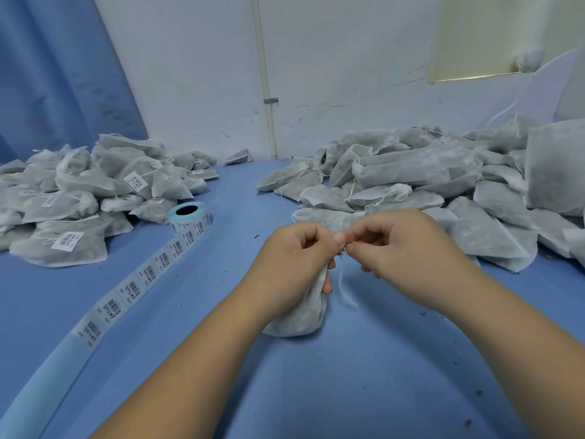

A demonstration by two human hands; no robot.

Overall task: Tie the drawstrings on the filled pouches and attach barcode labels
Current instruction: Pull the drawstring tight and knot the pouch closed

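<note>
A filled white fabric pouch (300,315) stands on the blue table (348,391) in front of me. My left hand (294,258) grips its gathered neck, thumb and forefinger pinching at the top. My right hand (402,251) pinches the thin white drawstring (343,288) right beside the left fingertips; a loose end hangs down to the table. A roll of barcode labels (190,217) lies to the left, its strip (126,296) unrolled toward the near edge.
A heap of labelled, tied pouches (79,198) covers the left of the table. A larger heap of unlabelled pouches (443,191) fills the right. A white wall with a pipe (266,90) stands behind, a blue curtain (57,74) at left.
</note>
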